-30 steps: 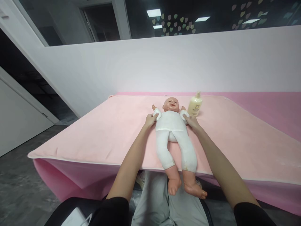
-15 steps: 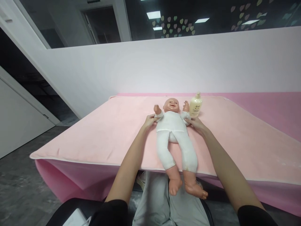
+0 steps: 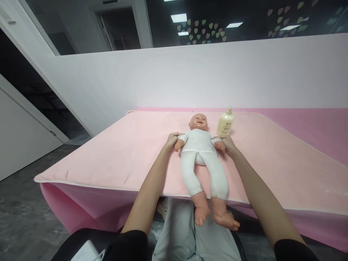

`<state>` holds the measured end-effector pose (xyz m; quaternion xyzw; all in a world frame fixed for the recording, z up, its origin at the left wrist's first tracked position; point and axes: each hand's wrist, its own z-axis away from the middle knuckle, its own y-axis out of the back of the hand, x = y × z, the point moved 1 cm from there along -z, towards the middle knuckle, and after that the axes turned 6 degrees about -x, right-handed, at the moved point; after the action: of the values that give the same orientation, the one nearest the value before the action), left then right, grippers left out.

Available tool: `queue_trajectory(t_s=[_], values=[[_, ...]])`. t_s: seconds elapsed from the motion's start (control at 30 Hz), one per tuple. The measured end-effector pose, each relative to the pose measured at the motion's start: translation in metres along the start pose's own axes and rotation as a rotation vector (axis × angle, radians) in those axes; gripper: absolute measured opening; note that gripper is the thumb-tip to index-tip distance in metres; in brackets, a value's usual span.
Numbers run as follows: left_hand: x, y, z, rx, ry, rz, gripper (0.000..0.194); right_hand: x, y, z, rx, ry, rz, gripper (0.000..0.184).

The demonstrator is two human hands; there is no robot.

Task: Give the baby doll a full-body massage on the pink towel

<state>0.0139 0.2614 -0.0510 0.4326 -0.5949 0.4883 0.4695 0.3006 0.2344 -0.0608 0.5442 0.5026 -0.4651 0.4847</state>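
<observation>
A baby doll (image 3: 198, 141) in a white cloth suit lies on its back on the pink padded mat (image 3: 114, 156). Its head is at the far end, and its bare feet hang over the near edge above my lap. My left hand (image 3: 172, 141) is closed on the doll's sleeve at the left side of the picture. On the other side, my right hand (image 3: 228, 143) grips the opposite sleeve. Both doll arms point down toward its hips. A pale yellow pump bottle (image 3: 225, 123) stands upright just beyond my right hand.
A white wall (image 3: 190, 76) rises behind the table, with a dark window above it. Pink cloth (image 3: 89, 206) hangs from the table's front. At the lower left, a white object (image 3: 86, 251) with a cable rests on a black seat.
The doll's forearms have swung from pointing up beside its head to pointing down beside its body. My hands stay at its sleeves, with small shifts of the fingers.
</observation>
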Motion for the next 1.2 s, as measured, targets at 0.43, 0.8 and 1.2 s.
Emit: queue_trajectory(t_s=[0.43, 0.8, 1.2], values=[[-0.008, -0.001, -0.005, -0.090, -0.012, 0.178, 0.008, 0.004, -0.003, -0.011, -0.021, -0.002, -0.141, 0.028], [-0.016, -0.003, -0.007, -0.052, -0.065, 0.064, 0.029, 0.003, -0.010, -0.008, 0.065, -0.026, 0.054, 0.031], [-0.008, 0.006, -0.004, -0.187, -0.051, -0.022, 0.040, -0.001, 0.004, -0.002, -0.178, -0.093, -0.133, 0.028]])
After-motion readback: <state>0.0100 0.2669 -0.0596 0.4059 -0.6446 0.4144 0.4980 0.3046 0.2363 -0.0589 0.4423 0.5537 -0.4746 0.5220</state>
